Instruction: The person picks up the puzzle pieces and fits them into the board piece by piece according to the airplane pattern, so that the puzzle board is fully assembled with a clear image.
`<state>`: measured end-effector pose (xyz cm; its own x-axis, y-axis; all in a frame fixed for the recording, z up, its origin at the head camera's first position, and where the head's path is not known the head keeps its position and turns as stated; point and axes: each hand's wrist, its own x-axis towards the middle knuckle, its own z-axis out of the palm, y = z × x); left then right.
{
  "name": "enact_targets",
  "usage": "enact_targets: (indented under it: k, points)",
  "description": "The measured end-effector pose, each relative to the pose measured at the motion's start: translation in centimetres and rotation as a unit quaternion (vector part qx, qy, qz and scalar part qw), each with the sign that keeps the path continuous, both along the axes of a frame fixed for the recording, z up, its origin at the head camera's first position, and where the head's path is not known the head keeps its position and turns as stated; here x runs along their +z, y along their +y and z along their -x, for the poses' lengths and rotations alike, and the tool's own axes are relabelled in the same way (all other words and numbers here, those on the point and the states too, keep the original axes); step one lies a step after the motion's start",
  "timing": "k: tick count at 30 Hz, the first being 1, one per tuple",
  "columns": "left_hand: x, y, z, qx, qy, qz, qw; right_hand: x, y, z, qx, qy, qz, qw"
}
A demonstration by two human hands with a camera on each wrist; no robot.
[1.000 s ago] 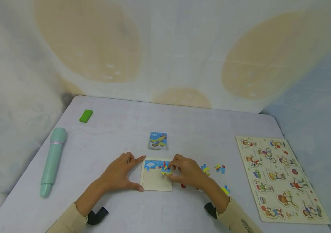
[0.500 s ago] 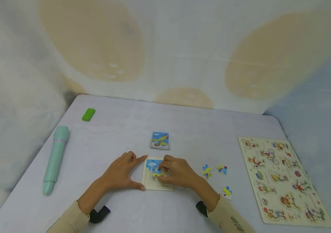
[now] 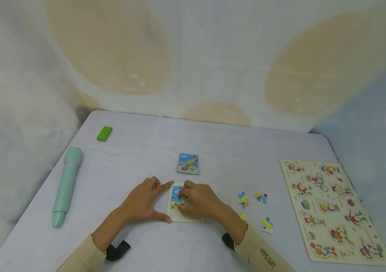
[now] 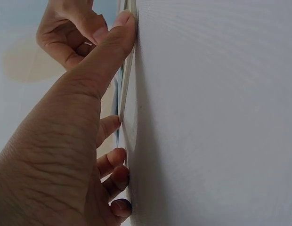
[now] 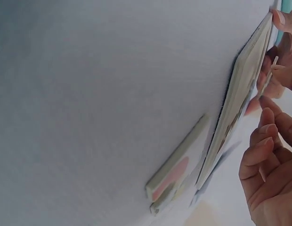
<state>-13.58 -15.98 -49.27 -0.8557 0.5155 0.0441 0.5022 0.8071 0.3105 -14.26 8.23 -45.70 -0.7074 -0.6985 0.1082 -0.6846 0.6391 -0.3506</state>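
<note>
A small square wooden puzzle tray (image 3: 185,218) lies on the table, with blue sky pieces (image 3: 176,190) along its top. My left hand (image 3: 140,202) touches its left side, thumb at the near corner and forefinger at the far corner, both stretched out. Over the tray's left part, my right hand (image 3: 199,200) pinches a blue-and-yellow jigsaw piece (image 3: 176,204) between thumb and fingers. In the right wrist view this piece (image 5: 275,61) shows as a thin edge, tilted above the tray (image 5: 236,75). Part of the tray is hidden behind the right hand.
Several loose jigsaw pieces (image 3: 243,199) lie right of the tray. Behind it is an airplane picture card (image 3: 188,163). A large wooden peg puzzle (image 3: 335,211) lies far right. At left are a mint-green tube (image 3: 66,185) and a green block (image 3: 104,133).
My right hand has carried the jigsaw piece leftward across the tray, from its upper right to its left part. The left hand keeps its place at the tray's left side.
</note>
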Motion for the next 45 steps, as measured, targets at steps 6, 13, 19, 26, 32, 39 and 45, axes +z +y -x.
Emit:
enact_targets:
  k: [6, 13, 19, 26, 32, 39, 45]
  points:
    - [0.1, 0.0, 0.0, -0.003, 0.005, 0.001, 1.0000, -0.3, -0.2, 0.0, -0.014, 0.004, -0.033, 0.9993]
    - [0.1, 0.0, -0.1, -0.005, 0.015, -0.003, 0.9999, -0.7, -0.6, -0.1, 0.014, 0.081, -0.068, 0.9943]
    - [0.0, -0.1, 0.0, -0.003, 0.010, -0.001, 0.9999, -0.6, -0.6, -0.1, 0.026, 0.128, -0.081, 0.9881]
    - [0.0, -0.1, -0.1, -0.002, 0.009, -0.005, 1.0000, 0.2, 0.4, -0.8, 0.031, 0.108, -0.090, 0.9895]
    - [0.0, 0.1, 0.0, -0.003, 0.009, -0.001, 1.0000, 0.0, 1.6, -1.6, 0.042, 0.077, -0.124, 0.9884]
    - [0.0, 0.2, 0.1, 0.000, 0.002, 0.005, 1.0000, -0.7, 1.6, -1.8, 0.041, 0.092, -0.155, 0.9828]
    - [0.1, 0.0, -0.1, 0.004, 0.000, 0.007, 1.0000, -0.6, 1.4, -1.6, 0.035, 0.053, -0.132, 0.9892]
